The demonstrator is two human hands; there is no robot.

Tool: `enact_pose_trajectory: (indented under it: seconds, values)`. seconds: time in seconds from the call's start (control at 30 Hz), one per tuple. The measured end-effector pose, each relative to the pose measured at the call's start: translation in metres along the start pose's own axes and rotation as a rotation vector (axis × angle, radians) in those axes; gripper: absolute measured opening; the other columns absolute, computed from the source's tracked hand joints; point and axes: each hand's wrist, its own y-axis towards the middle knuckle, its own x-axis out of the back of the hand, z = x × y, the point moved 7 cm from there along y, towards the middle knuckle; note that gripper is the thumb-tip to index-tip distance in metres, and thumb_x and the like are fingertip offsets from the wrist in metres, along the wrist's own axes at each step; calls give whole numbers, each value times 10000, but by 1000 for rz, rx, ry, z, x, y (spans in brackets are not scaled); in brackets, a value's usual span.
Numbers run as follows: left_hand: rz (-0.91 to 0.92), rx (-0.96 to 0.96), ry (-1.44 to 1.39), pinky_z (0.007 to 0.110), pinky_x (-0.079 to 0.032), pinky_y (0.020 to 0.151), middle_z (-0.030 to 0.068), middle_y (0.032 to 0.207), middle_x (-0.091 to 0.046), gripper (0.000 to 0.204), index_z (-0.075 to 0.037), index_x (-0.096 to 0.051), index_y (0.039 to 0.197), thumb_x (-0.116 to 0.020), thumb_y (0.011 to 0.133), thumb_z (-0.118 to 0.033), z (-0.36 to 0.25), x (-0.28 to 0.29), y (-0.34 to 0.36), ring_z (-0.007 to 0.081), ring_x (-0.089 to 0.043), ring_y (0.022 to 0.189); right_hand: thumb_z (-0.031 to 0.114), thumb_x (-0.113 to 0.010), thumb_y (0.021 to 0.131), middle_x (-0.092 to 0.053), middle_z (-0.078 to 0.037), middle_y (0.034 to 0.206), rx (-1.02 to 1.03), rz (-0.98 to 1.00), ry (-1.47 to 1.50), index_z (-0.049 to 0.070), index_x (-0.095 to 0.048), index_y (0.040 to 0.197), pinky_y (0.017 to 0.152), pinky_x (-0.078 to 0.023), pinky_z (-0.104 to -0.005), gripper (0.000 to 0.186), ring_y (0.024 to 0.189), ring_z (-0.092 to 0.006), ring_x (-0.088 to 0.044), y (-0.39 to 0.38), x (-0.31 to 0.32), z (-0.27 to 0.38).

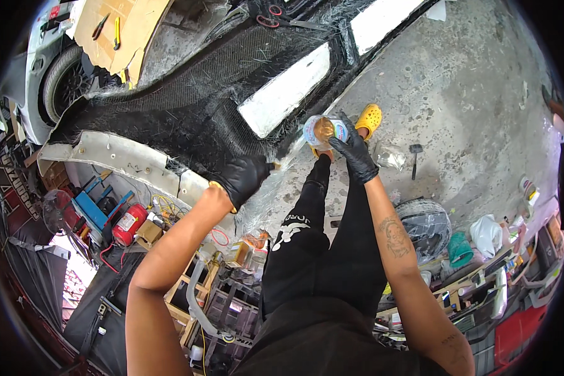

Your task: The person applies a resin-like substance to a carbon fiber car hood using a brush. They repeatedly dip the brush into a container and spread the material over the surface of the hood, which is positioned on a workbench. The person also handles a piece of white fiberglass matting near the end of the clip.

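My left hand [244, 179], in a black glove, is closed at the near edge of a large part covered in dark woven fibre cloth [200, 94]. A small tan tip of what looks like a brush [274, 166] sticks out of the fist; the rest is hidden by the fingers. In my right hand [356, 155], also gloved in black, is a clear plastic cup [324, 130] with amber liquid in it. That cup is held above the floor, beside the part's edge. Loose fibre strands lie on the dark cloth.
White rectangular areas [285, 91] and scissors [279, 17] are on the part. Cardboard [122, 28] carries pliers and a yellow cutter. A mallet [415, 161] and a tyre [423, 229] are on the floor at right. Tools and a red tank [130, 224] crowd the left.
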Motion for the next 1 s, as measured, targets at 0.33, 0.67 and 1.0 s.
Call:
enact_pose_trajectory:
  seconds: [0.33, 0.67, 1.0]
  values:
    - [-25, -284, 10, 409, -512, 661, 163, 873, -640, 256, -69, -667, 1061, -507, 869, -123, -17, 35, -17, 323, -642, 776, 130, -743, 844, -514, -100, 1336, 3, -17, -9, 11, -286, 1485, 1012, -420, -287, 796, 1190, -155, -501, -4, 10, 8]
    - [125, -206, -99, 450, -507, 656, 202, 816, -625, 183, -42, -673, 929, -519, 838, -81, -17, 29, -22, 348, -643, 756, 131, -729, 858, -525, -93, 1320, -38, 25, -15, 11, -286, 1484, 998, -432, -283, 776, 1165, -146, -517, -12, 13, 19]
    - [195, -294, 166, 433, -474, 635, 206, 808, -590, 194, -24, -657, 958, -526, 843, -110, -31, 50, -41, 364, -612, 734, 92, -726, 852, -496, -98, 1358, -31, 29, 23, 2, -296, 1476, 1009, -422, -277, 763, 1191, -149, -500, -14, 11, 16]
